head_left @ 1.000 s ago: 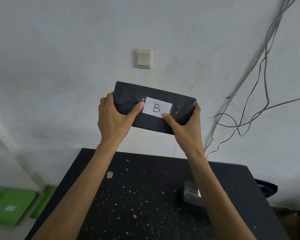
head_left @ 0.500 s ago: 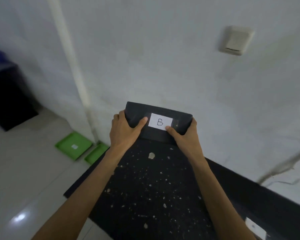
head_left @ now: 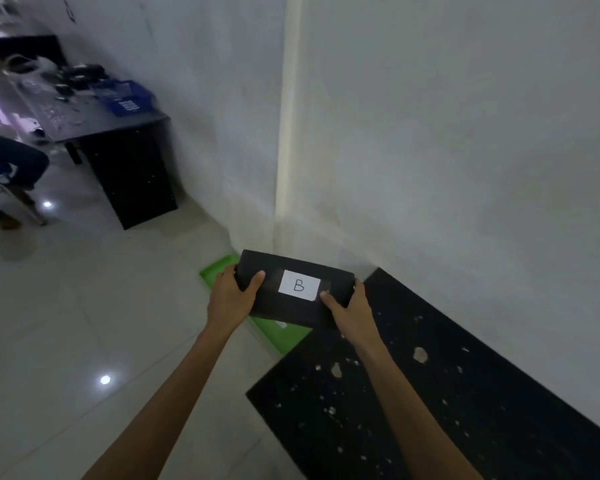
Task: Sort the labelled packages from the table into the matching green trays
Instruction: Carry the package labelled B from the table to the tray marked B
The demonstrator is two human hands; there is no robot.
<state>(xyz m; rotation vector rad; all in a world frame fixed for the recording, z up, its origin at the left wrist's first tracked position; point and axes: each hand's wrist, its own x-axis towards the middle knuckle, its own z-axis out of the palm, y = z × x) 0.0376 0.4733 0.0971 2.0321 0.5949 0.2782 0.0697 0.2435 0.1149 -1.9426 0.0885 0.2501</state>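
I hold a black package (head_left: 284, 306) with a white label marked "B" in both hands, out past the left end of the black speckled table (head_left: 430, 410). My left hand (head_left: 234, 296) grips its left end and my right hand (head_left: 349, 306) grips its right end. The package hangs over two green trays on the floor by the wall corner: one tray (head_left: 217, 270) shows at its left, another tray (head_left: 284, 336) shows below it. The package hides most of both trays.
White walls meet in a corner behind the trays. A dark desk (head_left: 118, 133) with a blue basket (head_left: 123, 97) and clutter stands at the far left wall. A seated person (head_left: 4, 168) is at the left edge. The tiled floor lies open on the left.
My view has swung left and down. The package has travelled left off the table's end and now hangs over the green trays, still in both hands.
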